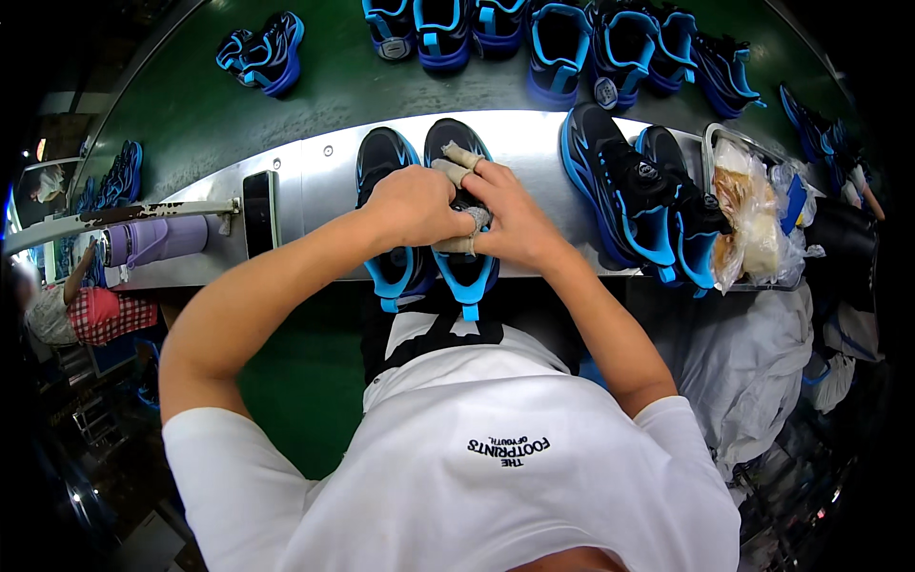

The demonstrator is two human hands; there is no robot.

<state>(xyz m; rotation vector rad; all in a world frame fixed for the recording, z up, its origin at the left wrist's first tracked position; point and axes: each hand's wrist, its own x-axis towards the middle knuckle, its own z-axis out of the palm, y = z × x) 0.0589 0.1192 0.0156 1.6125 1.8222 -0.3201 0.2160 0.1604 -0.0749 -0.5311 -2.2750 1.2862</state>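
Two black sneakers with bright blue trim stand side by side before me, heels toward me: the left sneaker [375,157] and the right sneaker [471,278]. My right hand [519,221] grips the right sneaker over its upper, with beige covers on several fingertips. Curled in from the other side, my left hand [412,202] is closed over the same area, thumb pointing right. A small grey rounded piece [477,218] shows between the hands; whether it is a fingertip cover or part of the shoe, I cannot tell. The hands hide the shoe's middle.
Another sneaker pair [620,191] stands to the right, beside a wire basket [708,157] holding plastic bags. A phone [259,212] and purple bottle [157,240] lie left, near a worn metal bar [124,215]. More sneakers [443,33] stand on the green surface [353,81] beyond the metal ledge.
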